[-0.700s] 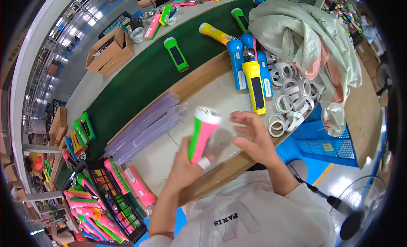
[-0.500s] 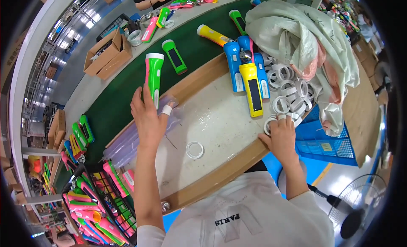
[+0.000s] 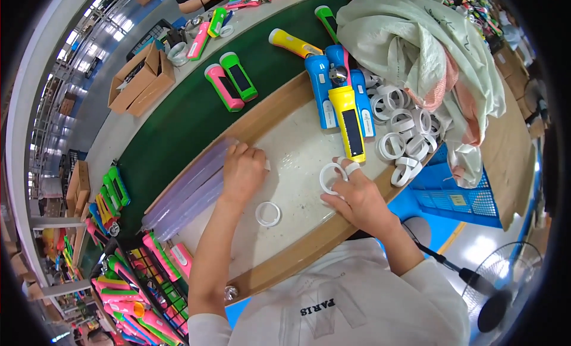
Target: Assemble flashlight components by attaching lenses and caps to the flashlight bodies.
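My right hand (image 3: pixel 364 202) pinches a white plastic ring (image 3: pixel 323 178) between thumb and fingers, over the white tray surface near its front edge. My left hand (image 3: pixel 244 175) is closed at the far end of clear, purplish plastic sleeves (image 3: pixel 187 197); its fingertips are hidden, so whatever they grip cannot be made out. A second white ring (image 3: pixel 268 214) lies flat between my forearms. Close to my right hand are a yellow flashlight (image 3: pixel 350 123) with a dark panel, blue flashlights (image 3: pixel 322 90) and a heap of white rings (image 3: pixel 404 123).
Pink-green (image 3: pixel 224 87) and green (image 3: pixel 238 76) flashlights lie on the green belt (image 3: pixel 172 120). A pale woven sack (image 3: pixel 410 43) covers the back right, above a blue crate (image 3: pixel 458 194). At lower left stands a black basket (image 3: pixel 148 274) of flashlights. A fan (image 3: pixel 508 274) stands at right.
My left hand has released the pink-green flashlight on the belt beside the green one and come back to the plastic sleeves. My right hand has lifted a ring from the heap and moved left.
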Demonstrator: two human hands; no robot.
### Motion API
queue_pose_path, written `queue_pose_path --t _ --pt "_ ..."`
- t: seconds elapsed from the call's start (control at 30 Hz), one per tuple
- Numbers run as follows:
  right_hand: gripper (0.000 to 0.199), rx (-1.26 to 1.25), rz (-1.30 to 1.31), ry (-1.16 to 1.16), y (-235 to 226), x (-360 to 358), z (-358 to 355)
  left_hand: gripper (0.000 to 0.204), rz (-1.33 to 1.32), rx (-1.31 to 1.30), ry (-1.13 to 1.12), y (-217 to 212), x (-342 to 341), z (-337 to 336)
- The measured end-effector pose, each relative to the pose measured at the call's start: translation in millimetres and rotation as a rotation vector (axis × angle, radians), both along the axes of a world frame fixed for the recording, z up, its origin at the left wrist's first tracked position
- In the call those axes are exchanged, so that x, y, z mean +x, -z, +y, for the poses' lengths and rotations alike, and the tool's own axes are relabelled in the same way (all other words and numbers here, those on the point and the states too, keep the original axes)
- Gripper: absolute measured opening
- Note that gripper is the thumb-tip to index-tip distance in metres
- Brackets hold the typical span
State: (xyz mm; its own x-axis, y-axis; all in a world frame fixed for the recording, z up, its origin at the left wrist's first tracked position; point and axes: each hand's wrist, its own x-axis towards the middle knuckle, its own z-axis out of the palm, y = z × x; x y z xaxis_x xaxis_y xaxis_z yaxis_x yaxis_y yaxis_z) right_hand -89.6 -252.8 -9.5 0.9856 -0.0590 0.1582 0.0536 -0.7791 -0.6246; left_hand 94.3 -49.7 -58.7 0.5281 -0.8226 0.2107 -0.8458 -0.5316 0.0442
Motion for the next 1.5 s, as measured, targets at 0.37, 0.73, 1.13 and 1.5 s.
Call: queue_pose_path --t 0.37,0.73,1.13,1.5 --pt "0.042 2.192 0.366 0.107 32 15 19 0.017 1.123 -0.616 -0.089 -64 -65 -41" --pt "0.059 2.112 0.099 0.120 13 -20 -22 0.039 0.650 -0.382 0.034 -7 -73 -154" --pt "0.046 2.127 0.168 0.216 19 11 -9 0.043 0.765 -0.498 0.206 -113 -86 15" --pt "0.036 2.171 0.283 0.018 13 24 39 0.061 1.046 -0.425 0.010 -114 -128 86"
